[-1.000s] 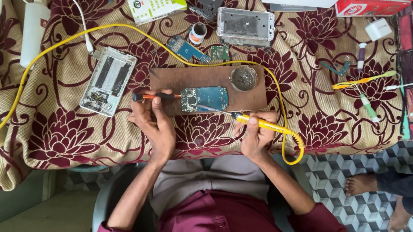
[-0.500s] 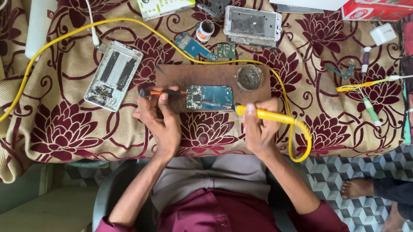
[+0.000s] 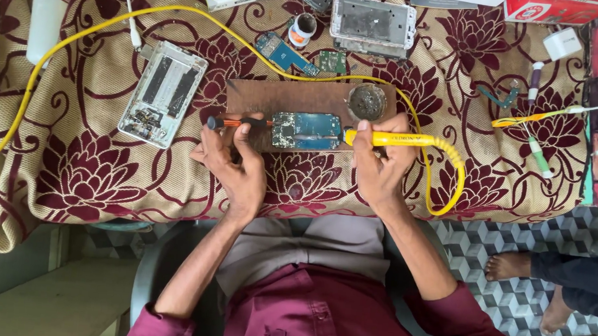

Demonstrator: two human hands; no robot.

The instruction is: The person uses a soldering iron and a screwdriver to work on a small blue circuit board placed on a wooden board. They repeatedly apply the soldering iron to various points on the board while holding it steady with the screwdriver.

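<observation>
Nearest the camera sat the person in a maroon shirt, forearms reaching up to the worktop. The left hand (image 3: 233, 164) was closed round a small screwdriver (image 3: 236, 123) with an orange shaft and black ends, held level with its tip at the left edge of a blue circuit board (image 3: 307, 131). The right hand (image 3: 377, 167) was clamped on the yellow handle of a soldering iron (image 3: 391, 139), its tip meeting the board's right edge. The two hands stood apart, one on either side of the board.

That one board lay on a single flat brown wooden block (image 3: 296, 102), which also carried one round, dark, grimy tin (image 3: 367, 101). The iron's yellow cable (image 3: 100, 26) looped off the right edge of the worktop and arched over the block to the far left.

Two opened phone frames lay about — a silvery one (image 3: 162, 92) left of the block, another grey one (image 3: 374, 20) farther off. Between them sat two loose small boards (image 3: 287, 52), one blue and one green, and a little round pot (image 3: 303, 28). The worktop wore a beige woven cloth (image 3: 105, 177) patterned with maroon flowers. To the right, the floor (image 3: 510, 229) showed grey cube-pattern tiles with another person's bare feet (image 3: 514, 268) on it.
</observation>
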